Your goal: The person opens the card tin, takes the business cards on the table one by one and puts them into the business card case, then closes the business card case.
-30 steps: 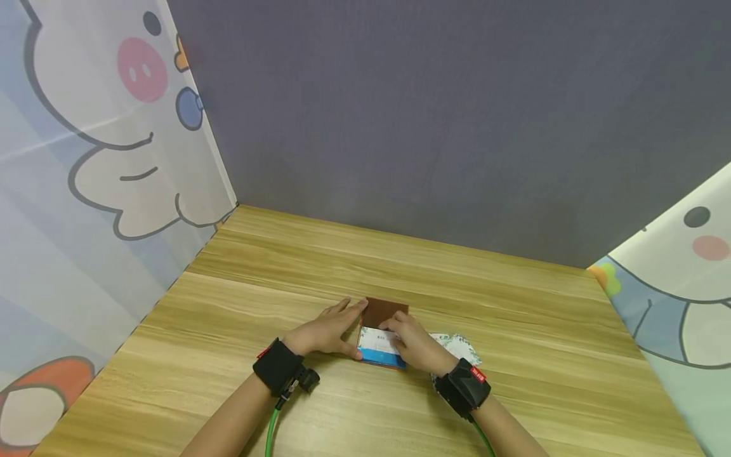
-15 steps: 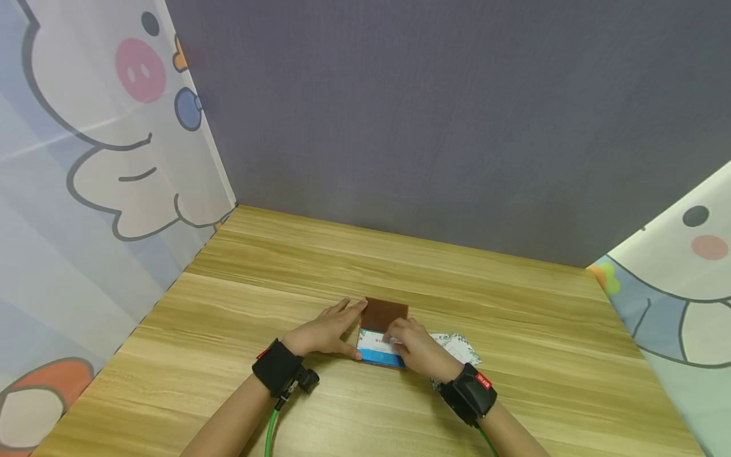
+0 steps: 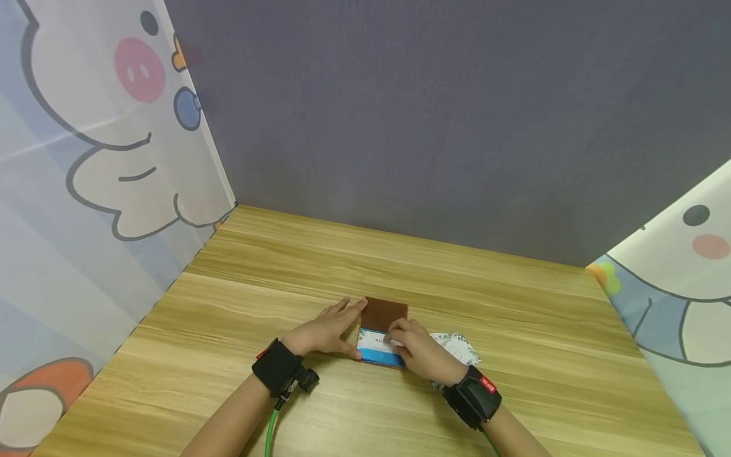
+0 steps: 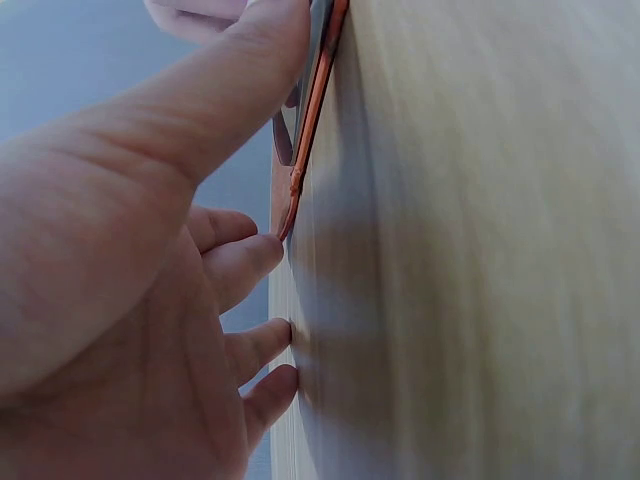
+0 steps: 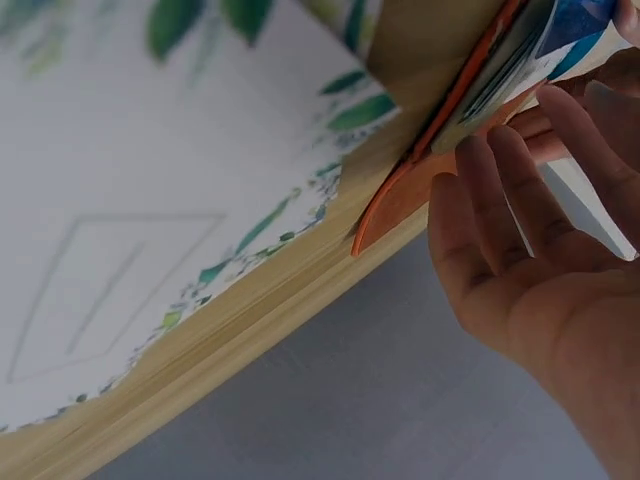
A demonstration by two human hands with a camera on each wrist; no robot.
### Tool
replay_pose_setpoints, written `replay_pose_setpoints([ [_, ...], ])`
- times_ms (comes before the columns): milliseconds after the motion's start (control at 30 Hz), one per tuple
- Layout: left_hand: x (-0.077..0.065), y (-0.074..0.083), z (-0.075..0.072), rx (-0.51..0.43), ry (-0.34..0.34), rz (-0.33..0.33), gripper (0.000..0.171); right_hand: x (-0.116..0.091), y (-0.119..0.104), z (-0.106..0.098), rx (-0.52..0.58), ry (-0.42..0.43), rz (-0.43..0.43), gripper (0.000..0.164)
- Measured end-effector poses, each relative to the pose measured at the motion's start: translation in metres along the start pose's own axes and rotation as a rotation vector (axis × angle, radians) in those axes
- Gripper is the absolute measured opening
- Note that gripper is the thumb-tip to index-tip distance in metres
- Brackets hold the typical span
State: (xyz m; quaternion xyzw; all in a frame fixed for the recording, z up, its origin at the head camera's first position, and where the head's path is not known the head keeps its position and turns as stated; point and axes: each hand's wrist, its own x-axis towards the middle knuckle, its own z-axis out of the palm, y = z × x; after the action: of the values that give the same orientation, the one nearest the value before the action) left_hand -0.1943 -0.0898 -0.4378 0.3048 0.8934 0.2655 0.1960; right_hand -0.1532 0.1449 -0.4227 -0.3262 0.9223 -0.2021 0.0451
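Observation:
A flat brown card holder [image 3: 385,312] with an orange edge [image 4: 318,95] lies on the table in front of the person. A white printed card [image 3: 370,339] with green leaf corners and a blue band [image 3: 377,357] covers its lower half. My left hand [image 3: 325,333] rests at the holder's left side, fingers spread, with the thumb at the lower corner. Bent fingers of my right hand [image 3: 419,349] touch the card's right part and hide it. In the right wrist view, several thin layers [image 5: 500,95] show inside the holder.
Loose white leaf-patterned cards [image 3: 459,348] lie just right of the holder, partly under the right wrist. Both wrists wear black camera bands [image 3: 278,368] with green cables. A grey panel [image 3: 422,127] stands behind the wooden table [image 3: 285,254], with cartoon-print cloths at both sides.
The white card sits slightly lower on the holder, and more brown shows above it. My right hand has shifted a little down and right; the left hand has stayed put.

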Motion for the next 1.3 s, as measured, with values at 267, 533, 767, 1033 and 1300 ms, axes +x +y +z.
replay_pose_setpoints([
  [267, -0.001, 0.001, 0.000, -0.005, -0.003, 0.000, 0.101, -0.011, 0.005, -0.007, 0.023, 0.044, 0.037, 0.025],
  [533, 0.000, 0.001, -0.001, 0.008, -0.003, 0.000, 0.100, -0.028, 0.019, -0.013, 0.020, 0.067, 0.069, 0.029],
  [767, 0.001, 0.000, 0.001, 0.010, -0.007, -0.004, 0.101, -0.044, 0.030, -0.020, 0.044, 0.065, 0.123, 0.032],
  [1033, 0.001, -0.001, 0.001, 0.015, -0.009, 0.011, 0.103, -0.062, 0.042, -0.026, 0.015, 0.049, 0.152, 0.037],
  [1300, 0.001, -0.001, 0.002, 0.011, -0.007, 0.010, 0.103, -0.071, 0.050, -0.028, 0.034, 0.028, 0.174, 0.044],
])
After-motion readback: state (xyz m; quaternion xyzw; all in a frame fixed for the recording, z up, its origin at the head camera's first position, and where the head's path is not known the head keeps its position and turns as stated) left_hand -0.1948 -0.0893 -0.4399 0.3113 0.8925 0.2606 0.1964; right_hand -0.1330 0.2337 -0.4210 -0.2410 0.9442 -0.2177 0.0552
